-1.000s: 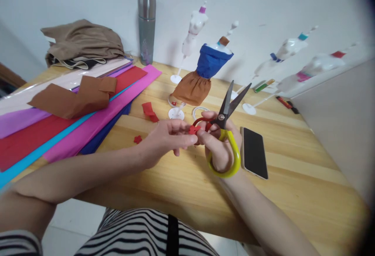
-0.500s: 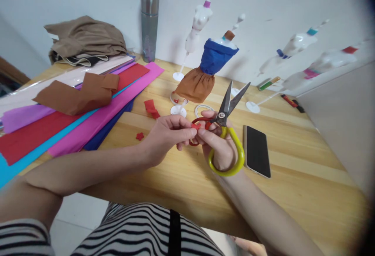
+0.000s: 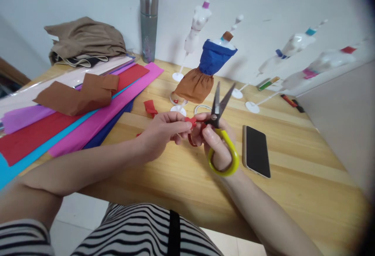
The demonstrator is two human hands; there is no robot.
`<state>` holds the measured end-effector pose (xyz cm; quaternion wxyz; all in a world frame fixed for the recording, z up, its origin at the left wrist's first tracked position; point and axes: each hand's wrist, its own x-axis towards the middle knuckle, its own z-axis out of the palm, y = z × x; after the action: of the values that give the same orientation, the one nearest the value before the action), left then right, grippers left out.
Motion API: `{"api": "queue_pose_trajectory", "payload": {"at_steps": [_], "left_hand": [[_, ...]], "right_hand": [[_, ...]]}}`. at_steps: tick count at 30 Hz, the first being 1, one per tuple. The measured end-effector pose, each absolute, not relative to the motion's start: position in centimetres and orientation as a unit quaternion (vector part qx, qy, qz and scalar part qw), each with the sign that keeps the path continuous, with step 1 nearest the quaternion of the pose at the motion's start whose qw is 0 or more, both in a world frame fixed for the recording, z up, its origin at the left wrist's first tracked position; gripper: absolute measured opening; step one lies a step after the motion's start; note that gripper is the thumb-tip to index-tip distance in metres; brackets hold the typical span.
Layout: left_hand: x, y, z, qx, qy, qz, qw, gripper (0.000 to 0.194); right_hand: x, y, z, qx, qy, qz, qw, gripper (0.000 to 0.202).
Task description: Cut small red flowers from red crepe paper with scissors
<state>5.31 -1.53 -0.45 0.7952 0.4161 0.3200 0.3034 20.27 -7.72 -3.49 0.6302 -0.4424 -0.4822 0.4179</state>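
Note:
Between thumb and fingers, my left hand (image 3: 161,135) pinches a small red paper piece (image 3: 191,121) with a notched outline. My right hand (image 3: 218,144) is closed round the scissors (image 3: 223,141), whose yellow and red handles circle the thumb and fingers. The dark blades point up and away, slightly parted, with nothing between them. My right fingertips are close beside the red piece; whether they touch it I cannot tell. A red scrap (image 3: 150,107) lies on the table beyond my left hand, and a red bit (image 3: 138,134) is mostly hidden behind my left wrist.
A mannequin in a blue top and brown skirt (image 3: 215,63) stands beyond my hands, with several white mannequins around it. Coloured paper sheets (image 3: 108,107) and a brown piece (image 3: 76,94) lie left. A phone (image 3: 256,150) is at right, a thermos (image 3: 149,25) at the back.
My right thumb has come off the red piece, and the scissors have swung slightly left with blades a little closer together. My left hand has shifted slightly left, covering most of the red bit.

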Motion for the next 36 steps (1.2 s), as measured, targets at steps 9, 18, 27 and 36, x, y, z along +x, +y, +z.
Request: {"api": "queue_pose_trajectory", "payload": {"at_steps": [9,18,27,36], "left_hand": [[4.9,-0.4,-0.5,0.427,0.307,0.325,0.786,0.018],[4.7,-0.2,-0.7,0.455,0.250,0.288,0.805,0.020],[5.0,-0.4,-0.2,0.478,0.274,0.321,0.770,0.026],[4.9,-0.2,0.6,0.517,0.296,0.331,0.732,0.022]], "right_hand": [[20.9,-7.4,-4.7,-0.454,-0.569,0.417,0.545,0.055],[21.3,-7.4,-5.5,-0.422,-0.630,0.405,0.511,0.049],[21.1,-7.4,-4.0,-0.419,-0.672,0.389,0.471,0.053],[21.5,-7.5,-4.0,-0.434,-0.684,0.389,0.439,0.057]]}}
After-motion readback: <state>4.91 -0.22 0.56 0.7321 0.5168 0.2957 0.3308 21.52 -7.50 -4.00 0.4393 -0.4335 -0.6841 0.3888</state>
